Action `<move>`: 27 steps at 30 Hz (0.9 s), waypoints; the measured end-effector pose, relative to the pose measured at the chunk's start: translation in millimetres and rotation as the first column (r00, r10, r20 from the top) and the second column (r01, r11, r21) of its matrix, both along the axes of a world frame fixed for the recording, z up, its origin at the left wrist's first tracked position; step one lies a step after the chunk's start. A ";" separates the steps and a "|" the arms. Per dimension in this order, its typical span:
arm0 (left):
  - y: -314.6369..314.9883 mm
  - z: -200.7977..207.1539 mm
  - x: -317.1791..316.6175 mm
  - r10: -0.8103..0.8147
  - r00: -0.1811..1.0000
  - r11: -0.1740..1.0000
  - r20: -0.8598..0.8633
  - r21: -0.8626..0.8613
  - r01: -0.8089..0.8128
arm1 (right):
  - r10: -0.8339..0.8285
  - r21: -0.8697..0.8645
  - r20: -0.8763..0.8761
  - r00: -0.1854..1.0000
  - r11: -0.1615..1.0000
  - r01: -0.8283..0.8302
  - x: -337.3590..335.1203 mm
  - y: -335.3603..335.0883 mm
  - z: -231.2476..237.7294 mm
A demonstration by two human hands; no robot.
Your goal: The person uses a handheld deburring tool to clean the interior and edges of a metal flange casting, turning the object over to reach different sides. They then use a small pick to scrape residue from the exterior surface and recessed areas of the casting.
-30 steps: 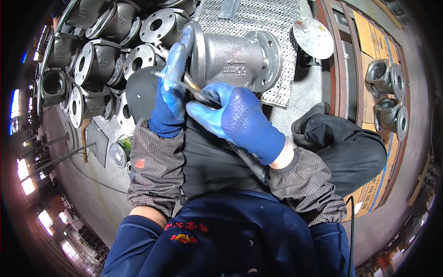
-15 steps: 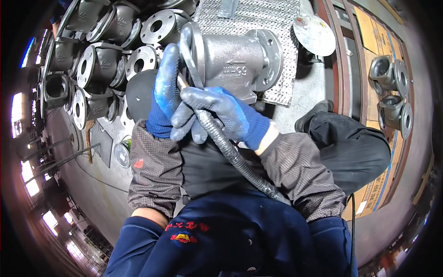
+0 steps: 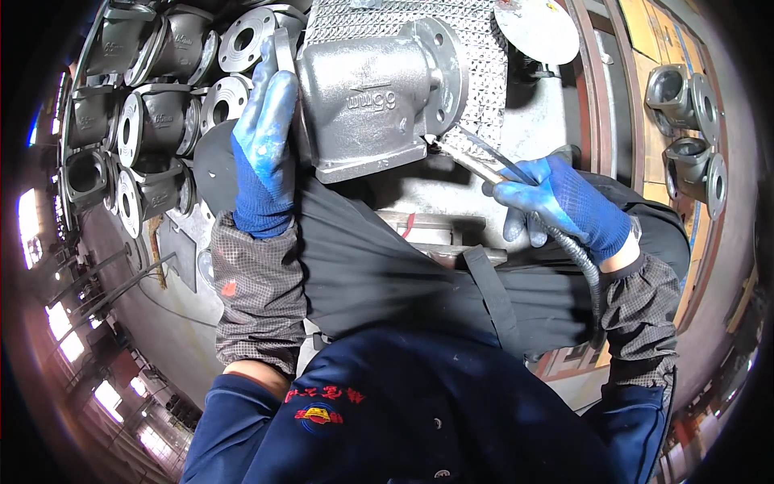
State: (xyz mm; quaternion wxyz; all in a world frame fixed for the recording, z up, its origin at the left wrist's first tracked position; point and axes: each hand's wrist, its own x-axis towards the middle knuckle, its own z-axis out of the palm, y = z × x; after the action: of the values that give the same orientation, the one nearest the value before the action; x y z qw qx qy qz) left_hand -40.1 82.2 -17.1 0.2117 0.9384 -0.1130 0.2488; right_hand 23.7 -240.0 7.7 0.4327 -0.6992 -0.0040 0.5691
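A grey cast-metal valve body [image 3: 367, 97] lies on its side in front of me, with a round bolt-holed flange at its right end and a square flange on the near side. My left hand [image 3: 270, 137], in a blue glove, lies with straight fingers flat along its left-end flange. My gloved right hand [image 3: 548, 198] is closed around a slim hose-fed hand tool [image 3: 476, 164] with a pale shaft and a dark bar alongside. The tool's tip is at the corner between the two flanges; whether it touches is unclear. A ribbed hose [image 3: 587, 270] trails from my right hand toward my forearm.
Similar valve bodies [image 3: 161, 121] are stacked at the left. A patterned metal plate [image 3: 484, 89] lies beneath and behind the work. At the back right stands a round pale disc [image 3: 538, 31] on a stand. Two more castings [image 3: 692, 173] sit on cardboard at the far right.
My right hand has moved right, away from my left hand, carrying the tool to the valve body's right end. My left hand has shifted slightly left. The valve body appears farther left and tilted.
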 end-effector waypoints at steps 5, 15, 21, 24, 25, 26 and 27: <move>0.0 2.7 0.1 0.021 1.000 0.998 0.007 0.067 -0.021 | 0.086 0.004 -0.028 0.996 0.996 -0.086 9.1 6.6 -9.9; 0.5 0.8 0.2 0.022 1.000 0.998 0.002 0.052 -0.022 | 0.130 -0.001 0.001 0.992 0.992 -0.130 14.3 15.7 -5.0; 4.1 0.3 2.5 -0.006 1.000 0.998 -0.003 0.067 0.006 | 0.142 0.015 0.025 0.990 0.990 -0.143 11.1 12.4 -7.3; 10.8 -8.7 3.7 0.025 1.000 0.999 -0.005 -0.031 -0.025 | 0.037 0.051 -0.004 0.999 0.998 -0.036 7.9 11.1 -0.3; 13.1 -10.9 8.0 0.064 0.994 0.991 -0.092 -0.116 -0.074 | -0.020 0.061 -0.034 0.999 0.998 0.022 7.8 10.3 2.7; 18.2 -18.7 12.4 0.076 0.993 0.972 -0.085 -0.216 -0.093 | -0.065 0.085 -0.070 0.995 0.994 0.071 7.9 12.6 2.4; 19.9 -27.6 22.8 0.079 0.995 0.941 -0.067 -0.325 -0.097 | -0.082 0.121 -0.027 0.996 0.989 0.085 9.1 12.6 13.4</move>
State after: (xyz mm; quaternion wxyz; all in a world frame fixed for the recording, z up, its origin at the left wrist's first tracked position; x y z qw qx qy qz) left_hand -17.2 102.1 -44.8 0.3564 0.9005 -0.0222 0.2483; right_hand 32.8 -227.3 21.1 0.4980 -0.6648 -0.0044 0.5568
